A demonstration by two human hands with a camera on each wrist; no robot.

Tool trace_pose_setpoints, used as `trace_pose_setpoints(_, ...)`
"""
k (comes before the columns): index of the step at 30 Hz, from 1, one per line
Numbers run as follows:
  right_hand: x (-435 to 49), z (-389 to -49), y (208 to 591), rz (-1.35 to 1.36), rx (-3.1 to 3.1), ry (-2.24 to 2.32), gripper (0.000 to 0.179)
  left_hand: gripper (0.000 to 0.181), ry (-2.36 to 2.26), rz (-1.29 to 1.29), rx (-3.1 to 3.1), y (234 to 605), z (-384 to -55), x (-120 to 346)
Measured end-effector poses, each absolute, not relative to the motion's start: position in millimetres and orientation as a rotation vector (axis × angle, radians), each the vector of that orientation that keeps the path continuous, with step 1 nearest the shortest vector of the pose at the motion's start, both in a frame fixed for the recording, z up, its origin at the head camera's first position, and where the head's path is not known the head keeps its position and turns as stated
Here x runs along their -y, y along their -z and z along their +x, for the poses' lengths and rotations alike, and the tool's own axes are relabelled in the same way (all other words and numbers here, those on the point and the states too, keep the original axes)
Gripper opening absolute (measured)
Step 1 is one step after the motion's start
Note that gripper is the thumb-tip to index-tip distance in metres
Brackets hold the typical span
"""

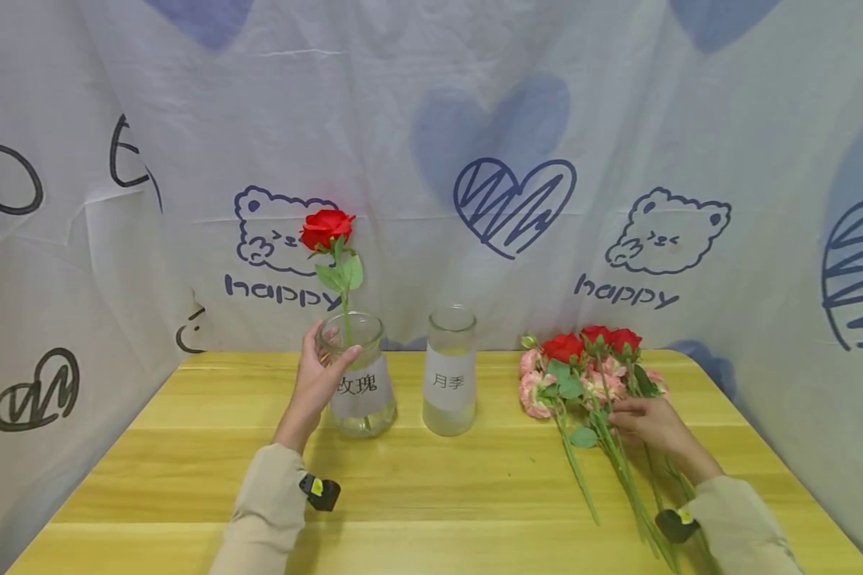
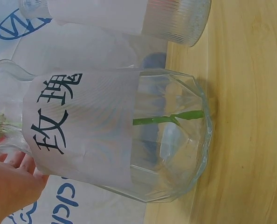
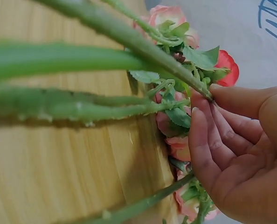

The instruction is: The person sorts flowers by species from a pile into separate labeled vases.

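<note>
My left hand (image 1: pixel 318 383) grips the neck of a wide glass vase (image 1: pixel 363 415), thumb in front and fingers behind. One red rose (image 1: pixel 327 229) stands upright in this vase, its stem (image 2: pixel 166 119) reaching the bottom. A white label (image 2: pixel 82 126) with black characters is wrapped round the vase. On the right, my right hand (image 1: pixel 650 427) pinches a red rose by its stem (image 3: pixel 176 70) between thumb and fingertips. More red roses (image 1: pixel 562 347) and pink ruffled flowers (image 1: pixel 535 393) lie bunched around it, their stems pointing toward me.
A narrower glass vase (image 1: pixel 449 415) with its own label (image 1: pixel 449 382) stands at the middle, right of the gripped one. The wooden table (image 1: pixel 431 495) ends at a white curtain (image 1: pixel 395 160) printed with hearts and bears. Each wrist wears a small black camera (image 1: pixel 320 492).
</note>
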State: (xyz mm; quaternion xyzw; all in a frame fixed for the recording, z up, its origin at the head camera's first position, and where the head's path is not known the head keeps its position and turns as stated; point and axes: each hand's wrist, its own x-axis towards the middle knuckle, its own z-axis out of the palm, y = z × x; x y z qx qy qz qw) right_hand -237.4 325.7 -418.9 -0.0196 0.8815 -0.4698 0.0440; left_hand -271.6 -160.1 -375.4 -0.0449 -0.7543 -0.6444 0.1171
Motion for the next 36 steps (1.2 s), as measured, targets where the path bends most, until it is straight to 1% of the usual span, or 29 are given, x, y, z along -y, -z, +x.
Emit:
trace_pose_setpoints(7, -331, -238, 418, -0.062, -2.598, 1.546, 0.050, 0.086, 1.885, -0.127, 2.214, 374, -271, 159)
trace_pose_setpoints(16, -324, -239, 400, -0.075, -2.408, 1.805, 0.056, 0.085, 1.888, -0.122, 2.203, 374, -271, 158)
trace_pose_setpoints(19, -320, -240, 395, -0.088, -2.349, 1.898, 0.056, 0.085, 1.889, -0.121, 2.201, 374, -270, 158)
trace_pose_setpoints(24, -313, -238, 387, -0.089, -2.299, 2.007, 0.041, 0.086, 1.889, -0.123, 2.207, 374, -271, 159)
trace_pose_setpoints(26, -309, -237, 384, -0.091, -2.315, 2.005, 0.042, 0.086, 1.890, -0.122, 2.211, 374, -271, 159)
trace_pose_setpoints(28, -304, -236, 381, -0.093, -2.322, 2.014, 0.046, 0.087, 1.893, -0.117, 2.212, 374, -271, 159)
trace_pose_setpoints(30, -299, -235, 379, -0.087, -2.303, 2.057, 0.045, 0.087, 1.897, -0.111, 2.210, 374, -271, 159)
trace_pose_setpoints(34, -290, -236, 375, -0.098, -2.292, 2.152, 0.026, 0.087, 1.903, -0.115, 2.206, 374, -271, 159)
trace_pose_setpoints(35, -288, -236, 374, -0.103, -2.300, 2.164, 0.022, 0.087, 1.902, -0.119, 2.205, 374, -271, 160)
trace_pose_setpoints(36, -286, -237, 374, -0.106, -2.314, 2.168, 0.023, 0.086, 1.901, -0.122, 2.206, 374, -271, 160)
